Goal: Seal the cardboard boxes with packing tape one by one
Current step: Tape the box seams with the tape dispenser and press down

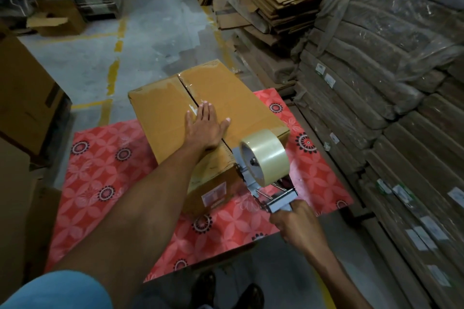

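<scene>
A closed brown cardboard box (233, 98) lies on a table covered with a red flowered cloth (105, 165). Clear tape shines along the box's centre seam (187, 88). My left hand (204, 124) rests flat on the box top over the seam, fingers spread. My right hand (295, 224) grips the handle of a metal tape dispenser (266, 183) carrying a roll of clear packing tape (263, 157). The dispenser's head sits at the near edge of the box, at the end of the seam.
Stacks of wrapped bundles (391, 98) stand close on the right. Flattened cartons (271, 0) are piled behind them. Large cardboard boxes (25, 98) stand at the left. An open carton (57, 20) lies on the concrete floor with yellow lines (113, 78).
</scene>
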`<state>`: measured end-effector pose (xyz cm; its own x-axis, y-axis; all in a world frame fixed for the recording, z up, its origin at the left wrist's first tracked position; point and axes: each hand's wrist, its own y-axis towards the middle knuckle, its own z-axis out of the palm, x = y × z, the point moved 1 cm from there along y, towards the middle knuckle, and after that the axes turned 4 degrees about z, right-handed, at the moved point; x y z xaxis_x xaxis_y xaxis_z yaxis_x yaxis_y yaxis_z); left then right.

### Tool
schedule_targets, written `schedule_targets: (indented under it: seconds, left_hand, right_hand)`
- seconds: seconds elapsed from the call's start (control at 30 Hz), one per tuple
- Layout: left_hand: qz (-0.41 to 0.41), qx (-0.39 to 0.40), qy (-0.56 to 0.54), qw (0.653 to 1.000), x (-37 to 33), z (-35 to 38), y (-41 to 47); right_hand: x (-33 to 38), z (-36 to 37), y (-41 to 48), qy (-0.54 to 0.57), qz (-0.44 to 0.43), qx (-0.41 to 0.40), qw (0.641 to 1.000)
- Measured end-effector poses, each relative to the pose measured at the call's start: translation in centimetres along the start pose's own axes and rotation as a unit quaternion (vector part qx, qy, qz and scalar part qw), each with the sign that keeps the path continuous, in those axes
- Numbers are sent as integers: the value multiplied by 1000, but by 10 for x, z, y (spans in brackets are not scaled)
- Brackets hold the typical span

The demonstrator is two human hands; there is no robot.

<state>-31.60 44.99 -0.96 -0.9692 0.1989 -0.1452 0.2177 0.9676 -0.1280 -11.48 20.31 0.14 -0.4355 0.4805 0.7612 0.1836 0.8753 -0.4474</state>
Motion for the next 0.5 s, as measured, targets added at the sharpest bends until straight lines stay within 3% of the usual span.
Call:
schedule_targets:
  seconds: [0.17, 0.27, 0.37, 0.5]
  left_hand:
    - [37, 6, -12, 999, -23, 2, -33]
    - [104, 31, 9, 994, -33, 5, -58]
    - [142, 23, 30, 989, -30, 8, -65]
    - [169, 17, 30, 985, -26, 14, -64]
  right_hand:
    - [-9, 10, 8, 55, 41, -10, 998]
    - [-20, 15, 15, 4, 35, -27, 999]
    - [-33, 18, 25, -101, -66, -37, 992]
    - [-49, 24, 32, -176, -40, 52, 982]
